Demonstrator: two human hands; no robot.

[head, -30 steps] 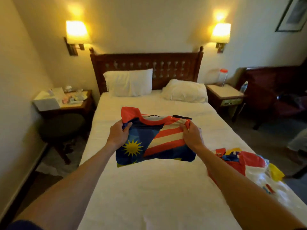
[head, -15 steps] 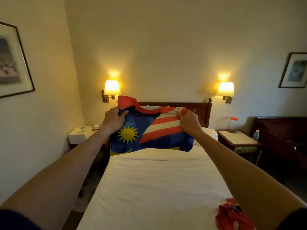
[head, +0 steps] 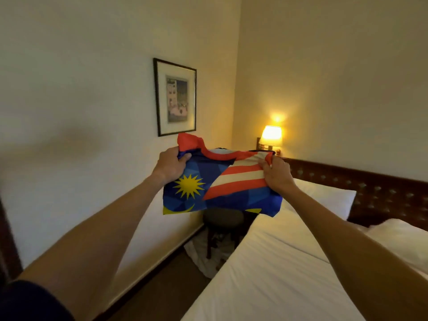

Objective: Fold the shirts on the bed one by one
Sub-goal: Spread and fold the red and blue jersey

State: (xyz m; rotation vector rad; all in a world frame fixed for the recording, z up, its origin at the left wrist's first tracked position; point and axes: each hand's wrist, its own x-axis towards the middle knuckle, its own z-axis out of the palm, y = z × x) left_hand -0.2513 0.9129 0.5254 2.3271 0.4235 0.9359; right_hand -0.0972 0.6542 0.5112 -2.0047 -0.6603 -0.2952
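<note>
The left hand (head: 170,166) has its fingers curled over the top left corner of the folded shirt (head: 220,184), thumb pressed on the blue front just beside the red collar; the right hand (head: 276,173) pinches the opposite top corner, fingertips bunched into the red and white stripes. Both arms are stretched forward, and the shirt hangs in the air between them as a compact, several-layered rectangle, sun emblem facing the person

Taking the bed (head: 289,262) as the landmark: the shirt is held above and to the left of its near left edge, over the gap between bed and wall, with a dark stool (head: 223,218) showing just under its lower hem. The lit wall lamp (head: 271,135) is beyond the bed's headboard (head: 370,188), and a framed picture (head: 176,98) hangs on the wall left of the bed

This looks like the carry of a finished fold. To do it well, keep both pinches through every layer, keep the top edge taut and level so the bottom fold does not drop open, and lower the hem first onto a flat spot, releasing only once the fabric lies supported
</note>
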